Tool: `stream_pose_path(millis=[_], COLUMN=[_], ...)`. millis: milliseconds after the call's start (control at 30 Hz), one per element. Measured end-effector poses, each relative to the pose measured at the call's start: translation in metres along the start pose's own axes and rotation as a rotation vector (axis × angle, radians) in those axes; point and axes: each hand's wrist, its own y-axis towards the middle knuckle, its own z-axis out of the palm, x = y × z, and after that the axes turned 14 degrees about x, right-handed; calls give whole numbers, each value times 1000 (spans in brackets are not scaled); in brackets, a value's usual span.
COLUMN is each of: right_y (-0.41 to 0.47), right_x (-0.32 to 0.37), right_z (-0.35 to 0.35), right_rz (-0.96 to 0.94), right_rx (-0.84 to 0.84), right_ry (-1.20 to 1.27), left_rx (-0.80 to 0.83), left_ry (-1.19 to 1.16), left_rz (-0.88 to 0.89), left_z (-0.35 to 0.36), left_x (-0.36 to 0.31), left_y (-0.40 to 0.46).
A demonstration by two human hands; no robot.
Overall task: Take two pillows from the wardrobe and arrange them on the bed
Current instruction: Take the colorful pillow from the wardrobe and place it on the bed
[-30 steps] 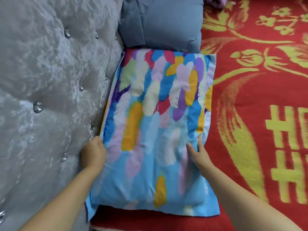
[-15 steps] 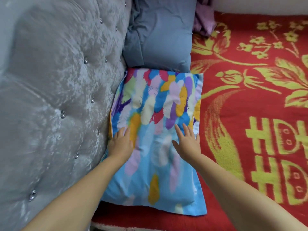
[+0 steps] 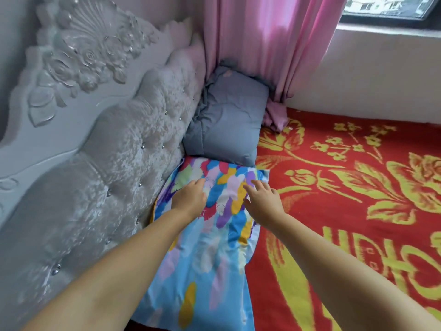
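Feather pillow (image 3: 207,247): multicoloured feather print, lies flat on the bed (image 3: 358,211), long side along the headboard (image 3: 114,182), far end touching the grey pillow (image 3: 229,125).
Grey pillow: at the bed's far head corner, tucked against the headboard and the pink curtain (image 3: 269,44); partly propped up.
Why placed so: both pillows lined up in a row along the head edge of the bed, the usual sleeping spot; headboard acts as a backstop.
Left hand (image 3: 189,199): palm down on the feather pillow's far half, on the headboard side; fingers loosely curled, grip not closed on any fabric.
Right hand (image 3: 263,199): palm down near the pillow's far corner on the open-bed side; fingers spread apart, grip empty, just pressing.
Why held so: flat hands read as smoothing or patting the pillow, or nudging it toward the grey one, not lifting.
Pillow vs grip: pillow is under both palms, not between fingers; most of its length runs back from the hands toward the person.
Near end: pillowcase edge hangs close to the bed's near edge, looks flat and thin there.
Task stage: judged nearly done, both pillows on the bed, only tidying left.
Risk: pushing harder could ruck the case or shove the grey pillow.
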Motion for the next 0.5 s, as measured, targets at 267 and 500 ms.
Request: stream_pose_path(millis=[267,500], right_y=[-77,-141], right_x=[-77,-90], right_z=[-29,-47], right_rz=[-176,-326], right_rx=[9,20], right_ry=[-98,-134], left_rx=[-136,-235], left_ry=[-67,-96], left_rz=[-169,-321], left_z=[32,45], left_x=[-83,-112], left_y=[-96,-190])
